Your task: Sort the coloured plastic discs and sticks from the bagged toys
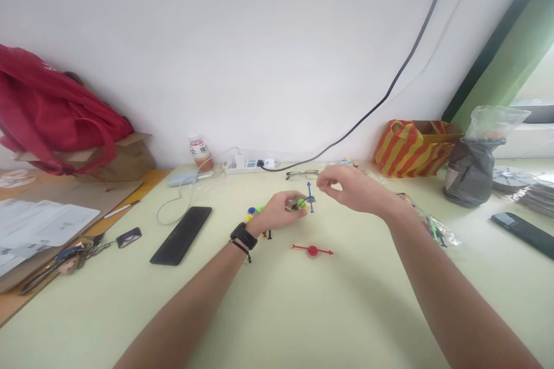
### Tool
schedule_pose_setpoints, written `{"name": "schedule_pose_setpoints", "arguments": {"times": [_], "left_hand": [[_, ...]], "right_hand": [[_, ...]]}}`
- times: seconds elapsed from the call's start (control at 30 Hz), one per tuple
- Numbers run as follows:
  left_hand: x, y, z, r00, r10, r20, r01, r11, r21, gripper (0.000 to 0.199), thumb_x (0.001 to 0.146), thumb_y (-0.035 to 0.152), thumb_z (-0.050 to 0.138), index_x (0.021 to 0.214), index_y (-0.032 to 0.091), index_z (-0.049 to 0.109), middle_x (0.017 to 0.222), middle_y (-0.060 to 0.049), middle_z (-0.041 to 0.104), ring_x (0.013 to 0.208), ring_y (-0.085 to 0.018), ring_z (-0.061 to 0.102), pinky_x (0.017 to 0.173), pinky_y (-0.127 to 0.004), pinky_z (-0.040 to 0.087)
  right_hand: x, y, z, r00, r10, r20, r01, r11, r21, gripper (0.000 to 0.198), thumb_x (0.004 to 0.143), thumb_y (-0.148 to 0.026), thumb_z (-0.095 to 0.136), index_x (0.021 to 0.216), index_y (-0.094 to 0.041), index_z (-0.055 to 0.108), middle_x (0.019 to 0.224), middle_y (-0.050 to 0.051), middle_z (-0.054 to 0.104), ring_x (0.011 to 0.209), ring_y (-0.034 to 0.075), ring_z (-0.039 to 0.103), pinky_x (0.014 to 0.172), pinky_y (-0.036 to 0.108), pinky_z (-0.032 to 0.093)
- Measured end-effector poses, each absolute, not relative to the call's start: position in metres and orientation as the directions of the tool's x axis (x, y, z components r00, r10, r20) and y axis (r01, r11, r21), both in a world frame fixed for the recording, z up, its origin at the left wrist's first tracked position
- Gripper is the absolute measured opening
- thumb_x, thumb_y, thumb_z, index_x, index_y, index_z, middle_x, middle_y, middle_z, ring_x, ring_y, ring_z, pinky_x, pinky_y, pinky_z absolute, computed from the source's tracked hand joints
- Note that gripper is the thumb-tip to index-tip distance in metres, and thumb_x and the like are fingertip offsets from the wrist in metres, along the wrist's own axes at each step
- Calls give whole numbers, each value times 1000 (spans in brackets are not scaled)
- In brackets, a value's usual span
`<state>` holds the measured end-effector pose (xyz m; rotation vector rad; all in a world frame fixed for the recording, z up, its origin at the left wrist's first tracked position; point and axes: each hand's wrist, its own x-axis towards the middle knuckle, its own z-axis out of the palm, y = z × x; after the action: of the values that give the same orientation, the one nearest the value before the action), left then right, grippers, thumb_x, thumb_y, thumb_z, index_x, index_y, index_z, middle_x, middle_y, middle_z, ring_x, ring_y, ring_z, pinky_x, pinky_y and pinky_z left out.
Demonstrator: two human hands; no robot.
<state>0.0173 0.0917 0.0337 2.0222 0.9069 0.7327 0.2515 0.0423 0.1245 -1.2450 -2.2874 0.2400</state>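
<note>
My left hand, with a black watch at the wrist, is closed at the fingertips around a small green spinner disc with a dark pointer; the fingers partly hide it. Just beyond it stands a blue arrow spinner on the table. To the right, my right hand hovers with curled fingers and the thumb drawn in; whether anything is between the tips I cannot make out. Nearer to me lies a red arrow spinner on a clear round base. Several coloured discs and pointers lie partly behind my left hand.
A black phone-like slab lies left, with a bottle, power strip and glasses along the wall. A striped bag, a grey bag, a packet of plastic parts and a dark phone are right.
</note>
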Motion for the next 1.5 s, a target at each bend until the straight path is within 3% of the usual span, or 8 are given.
{"name": "schedule_pose_setpoints", "arguments": {"times": [0.13, 0.37, 0.6, 0.83, 1.07, 1.27, 1.4, 1.5], "left_hand": [[19, 90, 39, 591, 791, 160, 210, -342, 916, 56, 80, 47, 81, 126, 18, 68, 116, -9, 68, 91, -17, 65, 85, -30, 53], [18, 87, 37, 634, 772, 52, 320, -322, 891, 48, 78, 52, 81, 110, 17, 69, 96, -4, 65, 70, -12, 55, 66, -27, 47], [13, 97, 23, 550, 830, 86, 319, -304, 898, 88, 66, 49, 93, 142, 24, 57, 137, -16, 61, 121, -30, 62, 97, -43, 54], [12, 97, 23, 545, 836, 68, 354, -303, 885, 101, 69, 52, 91, 155, 29, 43, 152, -17, 52, 134, -33, 55, 111, -51, 46], [14, 96, 25, 534, 838, 110, 328, -326, 887, 91, 71, 51, 90, 149, 28, 50, 145, -14, 57, 130, -31, 57, 108, -47, 48], [16, 94, 28, 565, 813, 137, 249, -327, 912, 56, 75, 49, 87, 116, 19, 64, 122, -13, 67, 106, -23, 68, 90, -37, 54], [17, 91, 27, 588, 806, 67, 269, -273, 924, 67, 75, 48, 87, 128, 21, 56, 103, -7, 70, 82, -16, 68, 70, -29, 52], [18, 92, 29, 567, 811, 143, 264, -343, 901, 70, 78, 45, 85, 137, 21, 56, 101, -7, 71, 77, -16, 67, 70, -29, 52]], "right_hand": [[247, 45, 122, -414, 802, 431, 715, 580, -391, 14, 92, -14, 54, 89, -22, 65, 95, 4, 73, 87, 20, 65, 77, 32, 47], [243, 43, 126, -397, 795, 458, 730, 576, -368, 16, 92, -13, 54, 88, -22, 66, 95, 4, 73, 86, 20, 64, 78, 33, 46], [249, 50, 121, -375, 760, 531, 726, 596, -341, 15, 91, -14, 53, 89, -21, 66, 97, 8, 73, 93, 24, 64, 85, 37, 46], [246, 52, 115, -383, 772, 508, 727, 591, -350, 15, 91, -13, 53, 89, -22, 66, 96, 5, 73, 93, 22, 63, 83, 35, 45], [241, 50, 114, -415, 783, 463, 692, 603, -398, 15, 89, -12, 55, 91, -22, 66, 98, 5, 74, 95, 23, 65, 84, 35, 47], [244, 51, 109, -483, 806, 341, 672, 591, -445, 17, 90, -16, 56, 97, -24, 70, 104, 5, 75, 100, 24, 67, 89, 37, 49], [241, 49, 111, -410, 794, 449, 705, 588, -396, 20, 90, -19, 59, 108, -23, 67, 117, 7, 73, 115, 26, 61, 96, 39, 46], [233, 39, 123, -367, 786, 497, 726, 576, -376, 10, 92, -23, 59, 99, -23, 66, 101, 5, 73, 95, 23, 64, 81, 35, 46]]}}
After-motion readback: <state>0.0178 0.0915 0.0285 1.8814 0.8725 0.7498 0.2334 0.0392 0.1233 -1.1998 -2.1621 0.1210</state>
